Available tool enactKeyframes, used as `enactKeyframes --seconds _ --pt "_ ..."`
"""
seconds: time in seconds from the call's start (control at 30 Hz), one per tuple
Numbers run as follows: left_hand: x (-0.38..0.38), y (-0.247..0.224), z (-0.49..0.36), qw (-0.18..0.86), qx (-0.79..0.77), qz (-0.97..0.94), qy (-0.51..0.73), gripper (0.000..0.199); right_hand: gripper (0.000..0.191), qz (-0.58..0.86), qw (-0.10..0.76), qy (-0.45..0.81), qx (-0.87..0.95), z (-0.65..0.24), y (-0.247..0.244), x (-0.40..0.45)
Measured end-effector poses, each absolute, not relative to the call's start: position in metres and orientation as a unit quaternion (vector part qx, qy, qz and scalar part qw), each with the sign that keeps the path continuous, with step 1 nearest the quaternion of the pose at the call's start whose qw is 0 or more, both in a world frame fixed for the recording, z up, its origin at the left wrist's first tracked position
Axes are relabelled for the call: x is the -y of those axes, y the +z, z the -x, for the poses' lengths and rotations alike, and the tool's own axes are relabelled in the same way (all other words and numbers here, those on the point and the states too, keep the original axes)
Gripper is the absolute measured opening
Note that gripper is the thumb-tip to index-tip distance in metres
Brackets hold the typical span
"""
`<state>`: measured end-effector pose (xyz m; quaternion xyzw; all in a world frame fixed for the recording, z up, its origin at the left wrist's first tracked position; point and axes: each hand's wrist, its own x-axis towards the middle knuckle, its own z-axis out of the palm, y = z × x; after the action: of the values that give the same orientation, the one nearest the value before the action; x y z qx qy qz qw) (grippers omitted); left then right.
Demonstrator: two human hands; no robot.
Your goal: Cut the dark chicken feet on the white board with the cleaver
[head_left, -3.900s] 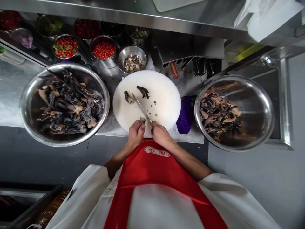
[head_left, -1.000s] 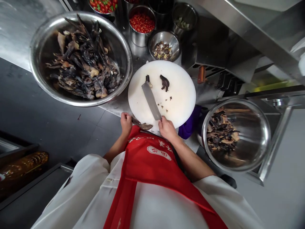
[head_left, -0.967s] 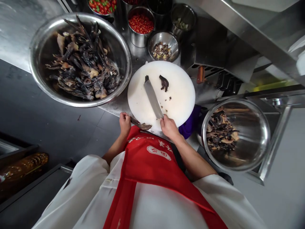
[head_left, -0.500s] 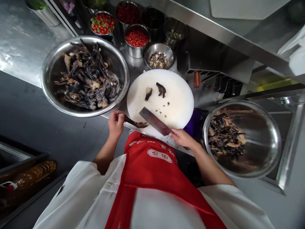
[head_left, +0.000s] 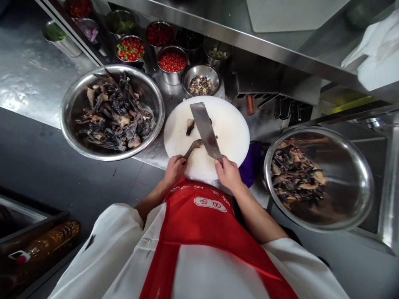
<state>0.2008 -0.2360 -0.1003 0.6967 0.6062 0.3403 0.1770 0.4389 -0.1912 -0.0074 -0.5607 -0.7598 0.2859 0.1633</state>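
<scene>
My left hand point(head_left: 175, 170) is closed on the near end of a dark, thin poultry foot point(head_left: 193, 148), whose other end lies on a round white cutting board point(head_left: 234, 135). The cleaver point(head_left: 205, 129) is in my right hand point(head_left: 229, 173), fingers wrapped round its handle. Its broad blade slants over the middle of the board, close to the far end of the foot. Left of the blade lies a short cut piece point(head_left: 190, 126), pale at one end. Another dark piece is mostly hidden behind the blade.
Left of the board stands a steel basin point(head_left: 67, 110) heaped with dark poultry pieces. A second basin point(head_left: 349, 182) on the right holds more pieces. Behind are a bowl of chopped bits point(head_left: 202, 83), pots of red chilli point(head_left: 172, 62) and a knife rack point(head_left: 251, 104). A steel shelf point(head_left: 237, 35) overhangs the back.
My left hand has brought the foot from the board's near-left edge inward onto the board. My right hand has swung the cleaver up and across, now covering a dark piece. The view has shifted slightly.
</scene>
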Motion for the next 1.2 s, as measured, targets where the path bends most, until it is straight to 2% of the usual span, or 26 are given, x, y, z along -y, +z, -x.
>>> enactKeyframes --seconds 0.07,0.23,0.43,0.5,0.63,0.7,0.77,0.87,0.93,0.97,1.1,1.2 --pt "0.244 -0.101 -0.206 0.17 -0.622 -0.684 0.342 0.017 0.03 0.559 0.171 0.272 0.764 -0.415 -0.018 0.201" --pt "0.247 -0.097 -0.211 0.168 -0.636 -0.647 0.385 0.016 0.029 0.53 0.089 0.277 0.796 -0.38 -0.02 0.193" --pt "0.246 -0.099 -0.211 0.178 -0.627 -0.645 0.398 0.015 0.034 0.585 0.201 0.233 0.75 -0.374 0.024 0.188" --pt "0.246 -0.101 -0.211 0.178 -0.625 -0.643 0.404 0.015 0.033 0.588 0.141 0.25 0.756 -0.369 0.02 0.191" --pt "0.246 -0.104 -0.21 0.184 -0.622 -0.65 0.397 0.015 0.025 0.55 -0.062 0.293 0.779 -0.354 0.003 0.184" --pt "0.245 -0.105 -0.209 0.182 -0.619 -0.653 0.396 0.015 0.022 0.54 -0.088 0.289 0.786 -0.349 0.007 0.175" --pt "0.244 -0.105 -0.208 0.18 -0.618 -0.655 0.396 0.015 0.023 0.53 -0.067 0.283 0.797 -0.348 0.02 0.168" --pt "0.243 -0.104 -0.208 0.181 -0.616 -0.654 0.399 0.015 0.03 0.54 0.033 0.259 0.8 -0.351 0.039 0.168" --pt "0.243 -0.104 -0.209 0.185 -0.617 -0.651 0.403 0.016 0.034 0.563 0.092 0.236 0.786 -0.354 0.039 0.173" --pt "0.244 -0.104 -0.209 0.188 -0.618 -0.649 0.403 0.016 0.035 0.571 0.092 0.237 0.781 -0.355 0.035 0.175" --pt "0.245 -0.105 -0.208 0.198 -0.62 -0.648 0.395 0.015 0.024 0.557 -0.064 0.302 0.771 -0.354 0.005 0.182" --pt "0.244 -0.105 -0.208 0.205 -0.624 -0.647 0.386 0.015 0.021 0.557 -0.104 0.307 0.764 -0.352 -0.008 0.181"
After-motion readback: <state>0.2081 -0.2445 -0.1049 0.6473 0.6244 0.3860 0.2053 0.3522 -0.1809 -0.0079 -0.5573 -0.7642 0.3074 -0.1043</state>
